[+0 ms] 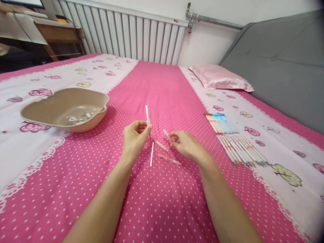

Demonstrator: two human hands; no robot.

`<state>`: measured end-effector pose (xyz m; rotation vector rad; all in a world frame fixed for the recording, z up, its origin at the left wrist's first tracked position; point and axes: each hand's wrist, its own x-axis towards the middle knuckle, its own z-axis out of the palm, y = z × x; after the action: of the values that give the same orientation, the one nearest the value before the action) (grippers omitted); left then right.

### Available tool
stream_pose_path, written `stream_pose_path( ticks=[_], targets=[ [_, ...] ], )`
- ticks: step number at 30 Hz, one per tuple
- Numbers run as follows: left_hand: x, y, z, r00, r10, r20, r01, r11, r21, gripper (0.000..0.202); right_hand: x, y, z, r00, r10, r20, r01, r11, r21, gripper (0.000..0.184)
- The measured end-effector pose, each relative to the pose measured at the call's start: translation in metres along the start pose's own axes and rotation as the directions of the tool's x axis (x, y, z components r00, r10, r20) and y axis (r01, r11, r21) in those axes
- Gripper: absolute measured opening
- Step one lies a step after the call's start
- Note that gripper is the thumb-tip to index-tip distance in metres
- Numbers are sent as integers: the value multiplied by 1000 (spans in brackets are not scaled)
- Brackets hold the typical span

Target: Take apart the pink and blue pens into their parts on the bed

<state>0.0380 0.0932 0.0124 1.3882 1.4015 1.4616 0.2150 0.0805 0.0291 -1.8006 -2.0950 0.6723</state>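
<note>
My left hand (134, 136) pinches a thin white pen refill (147, 115) that stands nearly upright above the pink dotted bedspread (162, 189). My right hand (186, 145) holds a small pale pink pen part (166, 134) between thumb and fingers. Between and below the hands lie another white refill (151, 153), a translucent pink pen piece (161, 145) and a clear pink pen barrel (169, 159).
A beige heart-shaped bowl (45, 106) with several small white bits stands at the left. Rows of pens (234, 140) lie at the right on the bed. A pink pillow (220, 78), a grey headboard (280, 64) and a white radiator (131, 32) are beyond.
</note>
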Motion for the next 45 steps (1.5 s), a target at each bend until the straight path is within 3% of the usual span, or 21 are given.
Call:
stream_pose_path(
  ticks=[3,7,10,14,20,26,31,38,45],
  targets=[
    [0,0,1,1000,2,23,-3,1000,11,25,4,-1,-1,996,-1,-93,37,919,391,17],
    [-2,0,3,994,38,102,-41,999,29,24,4,-8,-7,992,33,-119,73,621,780,21],
    [-5,2,4,981,78,176,-94,992,89,22,2,-11,-11,987,83,-141,91,438,895,22],
    [-9,8,7,962,109,251,-153,975,162,18,2,-13,-14,965,141,-221,164,334,928,19],
    [-12,12,10,923,139,359,-214,961,177,15,1,-15,-15,924,148,-353,287,341,895,22],
    [-14,13,10,895,154,418,-269,935,232,14,-2,-15,-16,889,120,-441,343,464,817,24],
    [-15,14,10,883,159,441,-288,927,241,13,-3,-16,-17,891,97,-444,331,531,780,28],
    [-15,14,10,881,143,451,-273,933,236,14,-3,-17,-17,904,79,-419,328,498,802,25],
    [-15,14,10,881,139,452,-262,940,220,14,-2,-16,-17,897,73,-436,327,554,765,26]
  ],
)
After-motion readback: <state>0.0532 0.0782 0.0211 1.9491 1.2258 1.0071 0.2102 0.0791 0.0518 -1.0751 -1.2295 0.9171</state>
